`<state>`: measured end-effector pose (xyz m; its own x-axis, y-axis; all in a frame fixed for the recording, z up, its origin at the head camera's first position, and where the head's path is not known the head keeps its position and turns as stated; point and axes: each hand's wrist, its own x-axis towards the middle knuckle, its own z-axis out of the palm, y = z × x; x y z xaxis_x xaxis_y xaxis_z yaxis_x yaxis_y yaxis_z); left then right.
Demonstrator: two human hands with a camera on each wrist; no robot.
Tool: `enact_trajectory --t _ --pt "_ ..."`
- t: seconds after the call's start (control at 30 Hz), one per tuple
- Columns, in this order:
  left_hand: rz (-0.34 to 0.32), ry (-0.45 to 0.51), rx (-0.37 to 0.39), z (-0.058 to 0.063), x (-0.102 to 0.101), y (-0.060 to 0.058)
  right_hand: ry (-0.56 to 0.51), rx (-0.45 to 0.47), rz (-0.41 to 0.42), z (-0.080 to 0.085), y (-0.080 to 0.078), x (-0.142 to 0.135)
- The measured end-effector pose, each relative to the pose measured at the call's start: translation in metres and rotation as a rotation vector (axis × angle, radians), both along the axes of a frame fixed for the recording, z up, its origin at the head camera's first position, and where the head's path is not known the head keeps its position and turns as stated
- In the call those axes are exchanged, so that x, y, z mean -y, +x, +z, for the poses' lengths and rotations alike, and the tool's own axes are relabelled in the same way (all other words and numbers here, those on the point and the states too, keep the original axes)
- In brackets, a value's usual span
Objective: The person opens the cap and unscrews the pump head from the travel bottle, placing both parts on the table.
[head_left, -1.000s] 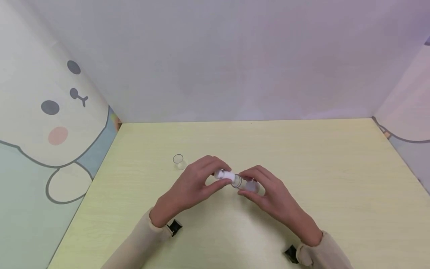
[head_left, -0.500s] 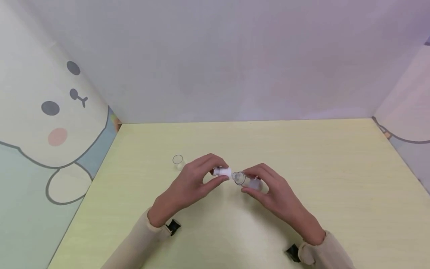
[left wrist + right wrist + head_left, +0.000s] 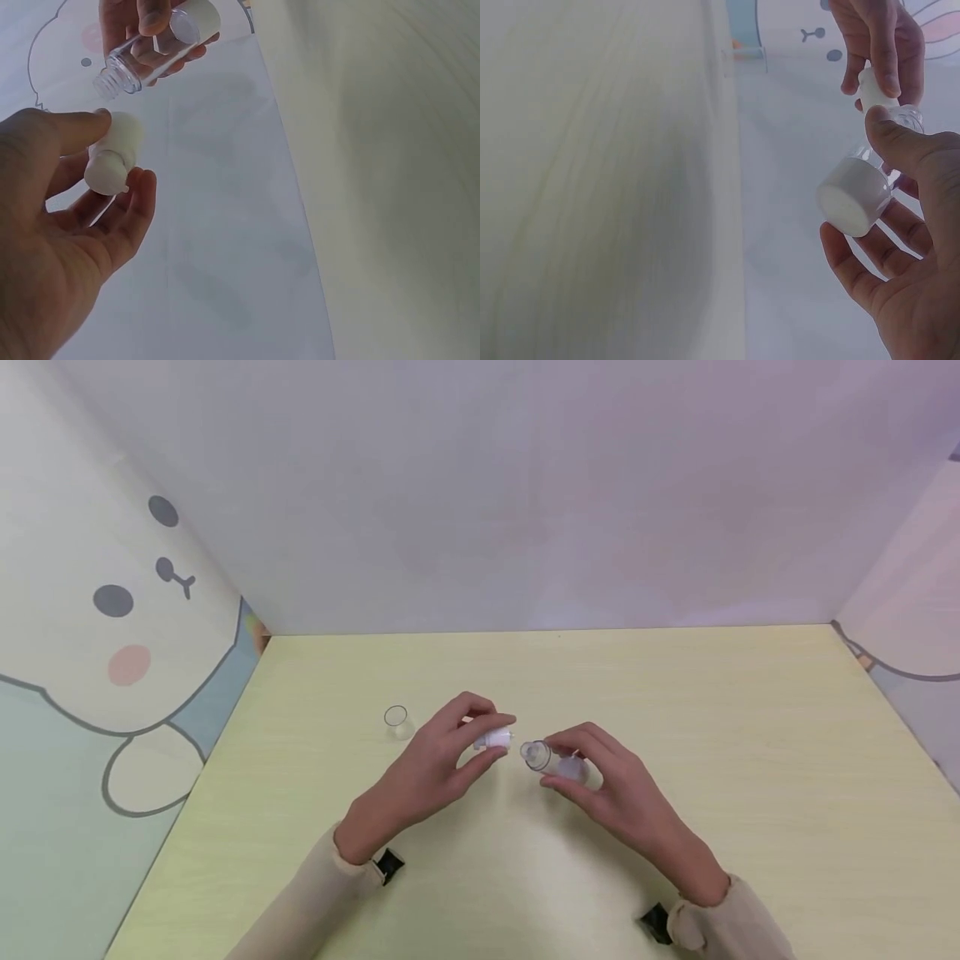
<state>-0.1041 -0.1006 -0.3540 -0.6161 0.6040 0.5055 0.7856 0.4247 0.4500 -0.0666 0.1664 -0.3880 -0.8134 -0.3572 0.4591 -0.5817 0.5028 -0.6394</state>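
My left hand (image 3: 427,768) pinches a white pump head (image 3: 495,739) between thumb and fingers. In the left wrist view the pump head (image 3: 114,154) shows a small nozzle at its narrower end. Across from it, my right hand (image 3: 622,793) grips a small clear bottle (image 3: 557,763) by its body. The bottle lies tilted, its uncapped threaded neck (image 3: 109,82) facing the pump head, with a gap between them. A white base (image 3: 853,196) closes the bottle's other end in the right wrist view.
A small clear cup-like cap (image 3: 398,723) stands on the pale wooden table (image 3: 712,710), left of and beyond my left hand. A plain pale wall (image 3: 540,493) rises behind the table, with cartoon-printed panels at both sides.
The pump head has come off the bottle neck and moved slightly left and away with my left hand. My right hand has drifted slightly right with the bottle.
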Motion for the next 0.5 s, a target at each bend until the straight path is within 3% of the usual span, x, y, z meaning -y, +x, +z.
enact_trajectory --t 0.5 --pt "0.061 -0.093 -0.036 -0.016 -0.001 -0.008 -0.008 0.0 0.017 -0.006 0.002 -0.003"
